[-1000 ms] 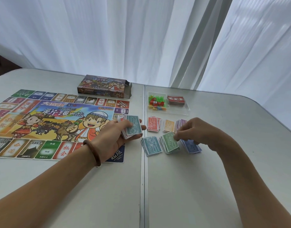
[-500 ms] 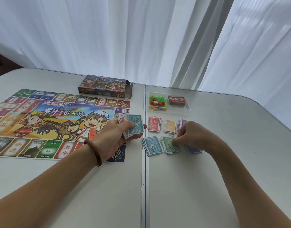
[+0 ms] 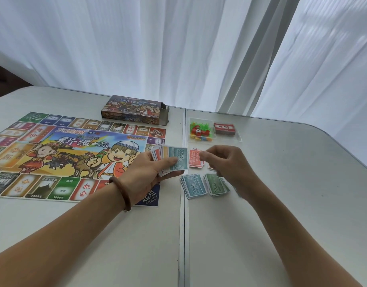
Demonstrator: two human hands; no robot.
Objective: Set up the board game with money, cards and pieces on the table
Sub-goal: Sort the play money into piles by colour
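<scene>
Left hand (image 3: 146, 172): thumb on top and fingers beneath, clamped on a fan of play-money bills (image 3: 174, 160). I see it held just above the table (image 3: 282, 204), at the board's right edge beside the centre seam (image 3: 182, 235).

Fan spreads left to right, roughly parallel to the table's far edge. Each bill's long axis runs near-to-far. Top bill is teal, printed 1000; orange and red edges show behind it on the left.

Right hand (image 3: 226, 162): hovers right of the fan, fingers curled, thumb and forefinger close together. I cannot tell whether it pinches a bill.

Sorted on the table right of the seam:
- red 10000 pile (image 3: 195, 160), just beside the right fingertips
- teal 1000 pile (image 3: 194, 186) and green 500 pile (image 3: 216, 184), side by side nearer me, long axes near-to-far, slightly tilted
- the right hand hides whatever lies further right

Toward the far edge: clear tray (image 3: 238, 137) with coloured pieces (image 3: 200, 131) and a red card deck (image 3: 224, 128). The game board (image 3: 64, 154) lies flat left of the seam, with the game box (image 3: 134, 109) behind it, open end facing right. Brown bracelet (image 3: 121, 191) on the left wrist.
</scene>
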